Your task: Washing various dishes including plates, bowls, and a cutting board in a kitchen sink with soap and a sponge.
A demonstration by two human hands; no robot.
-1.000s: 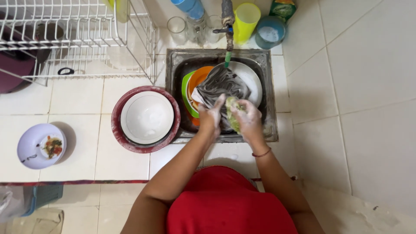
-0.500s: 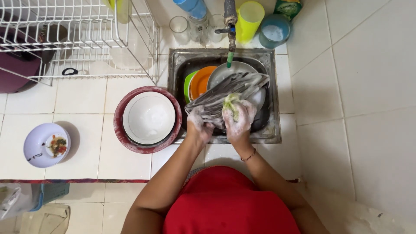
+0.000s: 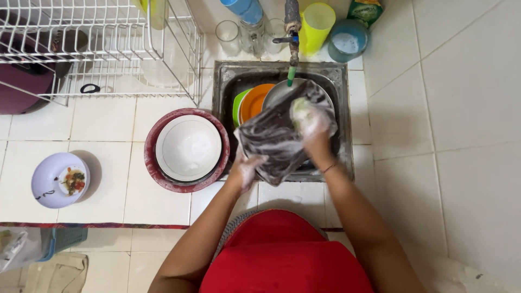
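Soapy, dark grey tray (image 3: 277, 138), flat and roughly rectangular, is held by us tilted above the sink (image 3: 336, 73), its long axis running from the near-left corner up toward the tap (image 3: 293, 40).

Left hand (image 3: 245, 168): grip closed on the tray's near-left corner, fingers lathered, at the sink's front edge.

Right hand (image 3: 310, 120): grip closed round a yellow-green sponge (image 3: 302, 111), pressed on the tray's far-right part, over the middle of the sink. This hand is the nearer to the tap; the tray's unscrubbed length lies from it down and left, toward the left hand.

Contents of the sink, behind and under the tray: an orange plate (image 3: 255, 102) and a green plate (image 3: 237, 106) standing on edge at its left side, and a pale plate (image 3: 282, 91) beneath the tap.

Left of the sink, on the tiled counter (image 3: 108, 125): a red-rimmed basin (image 3: 151, 163) holding a white bowl (image 3: 187, 146) with suds in it.

Far left of the sink: a lilac plate (image 3: 46, 182) bearing food scraps.

Behind and left of the sink: a white wire rack (image 3: 97, 49).

Behind the sink, by the tap: clear glasses (image 3: 228, 35), a yellow cup (image 3: 316, 24), a blue cup (image 3: 347, 40).
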